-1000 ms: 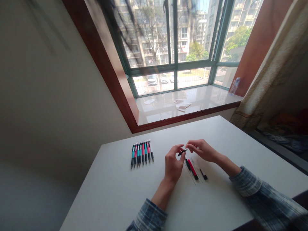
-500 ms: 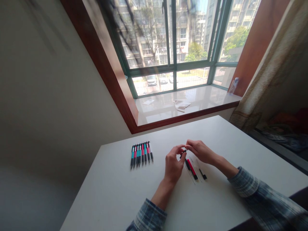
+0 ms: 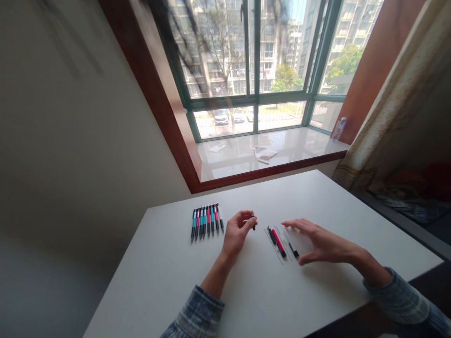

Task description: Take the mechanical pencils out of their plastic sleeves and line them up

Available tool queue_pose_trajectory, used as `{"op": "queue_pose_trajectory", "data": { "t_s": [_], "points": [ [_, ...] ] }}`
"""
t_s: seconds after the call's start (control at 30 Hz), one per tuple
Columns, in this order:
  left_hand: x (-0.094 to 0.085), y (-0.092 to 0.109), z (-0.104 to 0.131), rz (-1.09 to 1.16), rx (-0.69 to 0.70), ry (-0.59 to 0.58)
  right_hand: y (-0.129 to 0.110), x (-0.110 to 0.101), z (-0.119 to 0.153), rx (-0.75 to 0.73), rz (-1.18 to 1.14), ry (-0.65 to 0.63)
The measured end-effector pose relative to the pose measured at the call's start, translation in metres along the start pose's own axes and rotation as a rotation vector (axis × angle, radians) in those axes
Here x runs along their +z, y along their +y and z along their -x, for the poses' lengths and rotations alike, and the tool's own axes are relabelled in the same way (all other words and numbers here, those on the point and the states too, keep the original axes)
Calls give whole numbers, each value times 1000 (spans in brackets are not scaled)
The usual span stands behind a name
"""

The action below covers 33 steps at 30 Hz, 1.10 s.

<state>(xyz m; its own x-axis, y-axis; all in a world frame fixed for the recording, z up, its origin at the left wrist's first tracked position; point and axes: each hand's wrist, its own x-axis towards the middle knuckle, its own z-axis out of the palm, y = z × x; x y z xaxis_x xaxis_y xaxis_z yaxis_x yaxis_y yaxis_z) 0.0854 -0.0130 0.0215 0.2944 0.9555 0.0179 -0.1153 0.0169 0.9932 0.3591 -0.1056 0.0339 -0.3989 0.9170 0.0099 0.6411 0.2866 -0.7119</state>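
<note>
Between its thumb and fingers, my left hand (image 3: 238,233) pinches a small black pen part (image 3: 253,221) above the white table (image 3: 169,286). My right hand (image 3: 322,241) has its fingers apart and nothing in them, just right of the loose pen parts. Those parts include a red barrel (image 3: 278,241), a black piece (image 3: 272,235), thin refills (image 3: 274,247) and a clear tube with a black end (image 3: 294,252). Left of my left hand, several pens (image 3: 206,222) with teal, pink and clear barrels lie side by side in a row.
Behind the table is a window sill (image 3: 232,164) with a crumpled cloth (image 3: 265,154), a paper (image 3: 216,148) and a clear bottle (image 3: 338,130). A beige curtain (image 3: 380,108) hangs at the right. The wall (image 3: 88,155) stands at the left.
My hands have moved apart. The left went left, keeping the small black part, while the right let go, moved right and opened beside the loose parts.
</note>
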Motion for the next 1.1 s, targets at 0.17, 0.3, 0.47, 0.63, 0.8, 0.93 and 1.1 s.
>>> {"op": "queue_pose_trajectory", "data": {
  "t_s": [0.17, 0.3, 0.47, 0.63, 0.8, 0.93, 1.1],
  "points": [
    [-12, 1, 10, 31, -55, -64, -2, 5, 0, -22, 70, 2],
    [-19, 2, 15, 83, -64, -64, -11, 5, -13, -80, 132, 113],
    [-23, 5, 16, 141, -71, -88, -50, 19, -46, -256, 248, 277],
    [-26, 12, 18, 120, -53, -114, -74, 37, -76, -403, 320, 245],
    [-27, 18, 20, 109, -34, -132, -79, 43, -84, -416, 351, 249],
    [-26, 18, 19, 120, -22, -103, -75, 41, -81, -397, 335, 262],
    [-27, 14, 15, 106, 6, -5, -44, 32, -59, -271, 248, 412]
  ]
}}
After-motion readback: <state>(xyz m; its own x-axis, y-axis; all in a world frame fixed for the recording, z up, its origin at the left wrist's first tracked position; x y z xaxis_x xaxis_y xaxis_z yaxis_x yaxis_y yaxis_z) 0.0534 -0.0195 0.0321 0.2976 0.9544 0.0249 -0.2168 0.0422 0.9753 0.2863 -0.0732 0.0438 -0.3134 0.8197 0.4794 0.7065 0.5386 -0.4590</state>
